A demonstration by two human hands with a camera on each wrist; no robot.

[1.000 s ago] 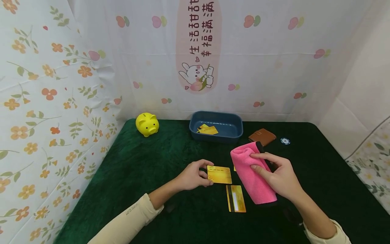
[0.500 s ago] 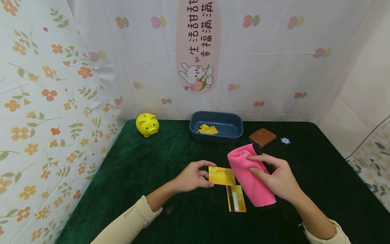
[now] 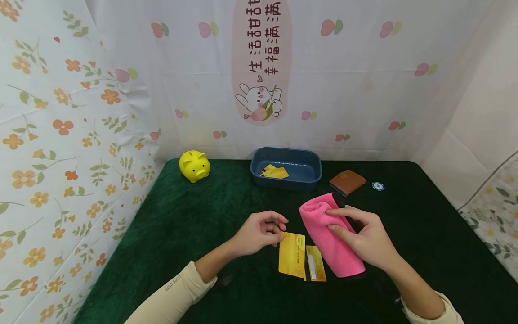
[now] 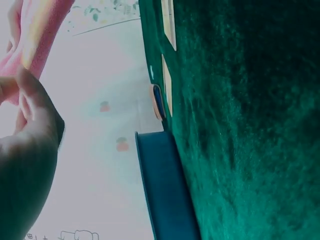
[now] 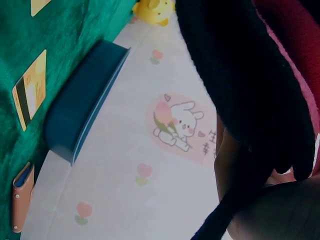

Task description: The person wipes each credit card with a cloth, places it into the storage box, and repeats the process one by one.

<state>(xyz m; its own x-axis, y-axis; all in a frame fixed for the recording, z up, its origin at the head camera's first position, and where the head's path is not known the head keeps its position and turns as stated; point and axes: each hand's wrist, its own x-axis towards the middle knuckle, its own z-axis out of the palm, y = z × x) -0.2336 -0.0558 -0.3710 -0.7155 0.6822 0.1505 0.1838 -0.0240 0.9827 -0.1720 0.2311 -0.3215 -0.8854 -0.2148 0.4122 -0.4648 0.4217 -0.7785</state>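
Upright above the green table, a gold bank card (image 3: 292, 254) hangs with its upper corner pinched between the fingers and thumb of my left hand (image 3: 259, 233). My right hand (image 3: 369, 235) grips a folded pink cloth (image 3: 332, 243) with a dark edge, just right of the card. In the left wrist view the held card (image 4: 35, 35) appears against the pink cloth. A second bank card (image 3: 317, 265) lies stripe side up on the table, partly overlapped by the held one. Another card (image 5: 31, 90) lies farther back, seen in the right wrist view but hidden behind the cloth from the head.
A blue bin (image 3: 309, 171) with several gold cards (image 3: 275, 172) inside stands at the back. A yellow piggy bank (image 3: 194, 166) is at back left. Right of the bin lie a brown wallet (image 3: 348, 182) and a poker chip (image 3: 378, 186). Printed fabric walls (image 3: 182, 85) enclose the table.
The held card has turned from lying lengthwise to standing on end, and has shifted left and down from the cloth. The cloth has moved slightly left with my right hand.
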